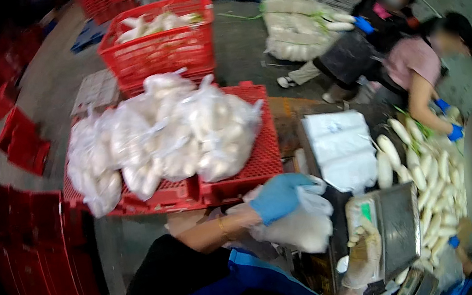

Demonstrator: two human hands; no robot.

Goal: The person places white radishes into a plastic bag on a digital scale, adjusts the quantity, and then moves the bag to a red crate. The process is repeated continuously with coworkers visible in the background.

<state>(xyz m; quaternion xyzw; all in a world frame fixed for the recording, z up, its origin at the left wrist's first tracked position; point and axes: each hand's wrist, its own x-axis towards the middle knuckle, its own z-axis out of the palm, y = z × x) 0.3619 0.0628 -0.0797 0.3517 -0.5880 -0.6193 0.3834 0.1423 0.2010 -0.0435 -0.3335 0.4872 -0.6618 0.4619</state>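
Note:
My left hand (277, 197), in a blue glove, grips the gathered top of a clear plastic bag (302, 229) with white contents, blurred by motion. The bag hangs beside the dark table's left edge. My right hand (364, 250), in a pale glove, is over the display panel of a weighing scale (399, 226); its fingers are loosely curled and apart, with nothing visible in them. The scale's metal pan holds nothing. Just beyond it lies a stack of white plastic bags (340, 145). White daikon radishes (438, 194) are heaped to the right of the scale.
Filled bags of radishes (164, 135) sit on upturned red crates (256, 130) at left. Behind stands a red crate (158, 51) of radishes. Two people (416, 58) in blue gloves handle radishes at upper right, near a large sack (298, 26). Another gloved hand (454, 241) is at lower right.

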